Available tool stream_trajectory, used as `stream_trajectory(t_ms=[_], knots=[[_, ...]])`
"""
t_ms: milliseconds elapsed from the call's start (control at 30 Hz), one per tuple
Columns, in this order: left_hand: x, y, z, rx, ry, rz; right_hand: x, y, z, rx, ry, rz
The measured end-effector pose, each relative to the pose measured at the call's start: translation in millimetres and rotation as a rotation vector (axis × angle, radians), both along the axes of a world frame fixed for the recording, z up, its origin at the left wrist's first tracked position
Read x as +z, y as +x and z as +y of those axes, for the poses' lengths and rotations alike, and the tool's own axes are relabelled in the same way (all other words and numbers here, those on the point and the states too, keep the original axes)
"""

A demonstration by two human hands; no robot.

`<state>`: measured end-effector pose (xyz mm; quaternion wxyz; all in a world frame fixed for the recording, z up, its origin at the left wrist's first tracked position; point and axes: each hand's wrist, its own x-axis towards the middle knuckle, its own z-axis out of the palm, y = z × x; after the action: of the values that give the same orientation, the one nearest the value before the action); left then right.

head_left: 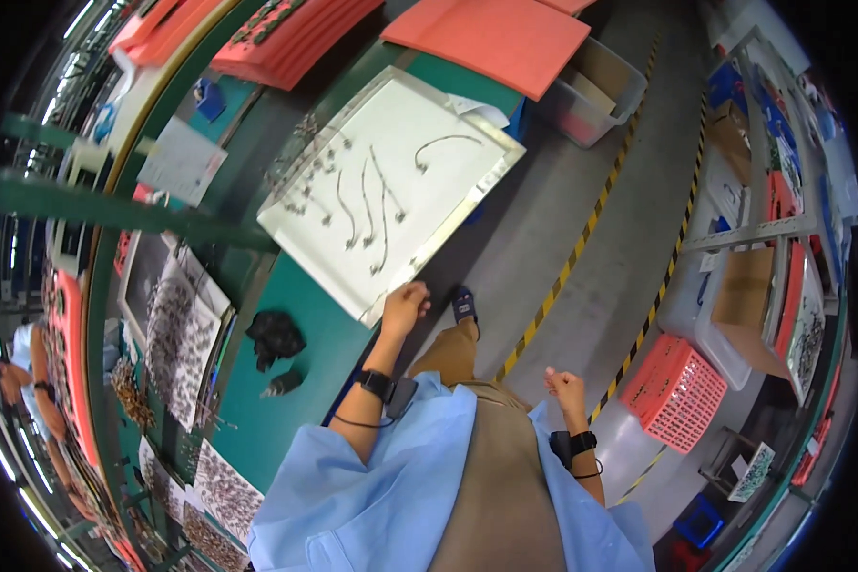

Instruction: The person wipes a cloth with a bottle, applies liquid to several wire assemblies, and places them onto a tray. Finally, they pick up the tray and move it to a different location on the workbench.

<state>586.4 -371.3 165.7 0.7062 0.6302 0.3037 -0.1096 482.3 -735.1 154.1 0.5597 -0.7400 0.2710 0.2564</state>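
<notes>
My left hand [407,303] is loosely curled beside the near corner of a shallow white tray [370,303]; nothing shows in its fingers. Whether it touches the tray's rim I cannot tell. Several thin dark cables with small connector ends lie in the tray, among them a curved cable [448,140] apart on the right and a bunched cluster [305,157] along the left side. My right hand [564,386] hangs over the floor at my right side, its fingers curled in with no object visible.
The tray rests on a green bench [305,296] with a black crumpled bundle [275,337]. Red foam sheets [491,38] lie beyond. A clear bin [596,95] stands past the bench. On the right are a red basket [677,393] and shelving. Another person's arm [46,381] shows at far left.
</notes>
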Motion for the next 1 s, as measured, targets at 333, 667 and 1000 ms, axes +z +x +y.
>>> stream_trajectory(t_ms=[333,667,1000], knots=[[-17.7,305.3,-32.3,0.164,0.146,0.033,16.6,231.1,-40.9,-0.192,-0.041,0.027],[46.7,85.2,-40.5,0.768,0.059,0.009,2.8,367.7,-11.8,0.891,0.074,0.179],[57.8,-395.1,-222.6,1.93,-0.237,-0.292,60.4,69.3,134.9,1.692,0.078,0.39]])
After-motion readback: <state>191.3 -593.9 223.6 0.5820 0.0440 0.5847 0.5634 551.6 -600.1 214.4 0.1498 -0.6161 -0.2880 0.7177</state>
